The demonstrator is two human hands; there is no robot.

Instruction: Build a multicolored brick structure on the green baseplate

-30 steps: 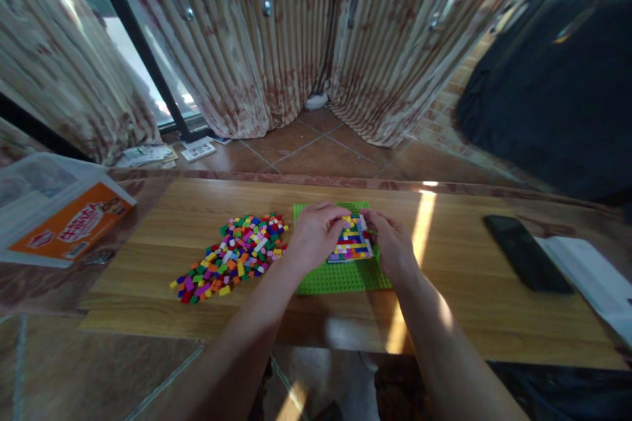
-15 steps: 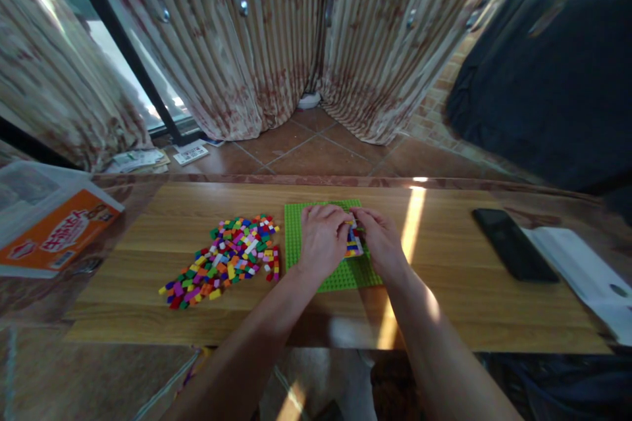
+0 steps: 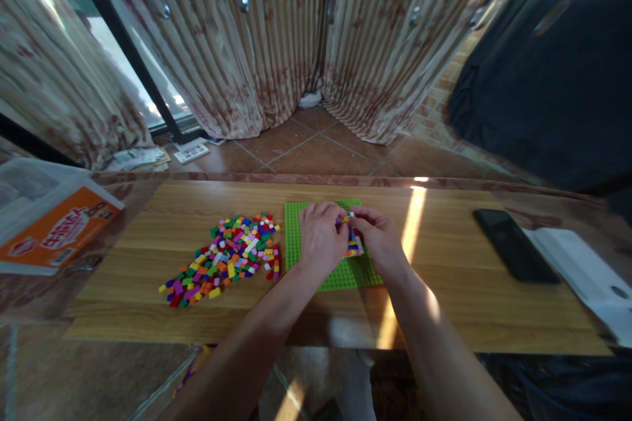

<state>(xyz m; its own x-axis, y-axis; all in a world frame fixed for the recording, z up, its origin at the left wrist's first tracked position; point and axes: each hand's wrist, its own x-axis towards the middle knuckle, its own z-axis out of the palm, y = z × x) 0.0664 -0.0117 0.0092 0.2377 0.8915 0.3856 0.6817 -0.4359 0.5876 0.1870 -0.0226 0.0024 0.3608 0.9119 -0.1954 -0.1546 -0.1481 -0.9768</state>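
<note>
Closing in from both sides, the left hand [image 3: 320, 233] and the right hand [image 3: 380, 240] meet over a flat build of coloured bricks [image 3: 354, 247] on a green studded baseplate [image 3: 293, 237]. The left hand is arched, back upward, its fingers curled down over the far left part of the build. The right hand comes in from the other side, thumb and forefinger pointing toward the left fingertips, where a bit of yellow or orange shows. The fingers hide the contact, so whether either hand grips a brick or merely presses on the build cannot be told. Only the near right part of the build is in plain sight, with blue, yellow and whitish rows.

The baseplate lies on a wooden table [image 3: 444, 316]. To its left spreads a heap of loose bricks [image 3: 232, 253] in many colours, with a short line of mostly red bricks [image 3: 276, 262] at its right edge. Well to the right, a black phone [image 3: 516, 247] lies beside a white folded sheet [image 3: 582, 276]. A clear container [image 3: 44, 177] with an orange label stands at the far left.
</note>
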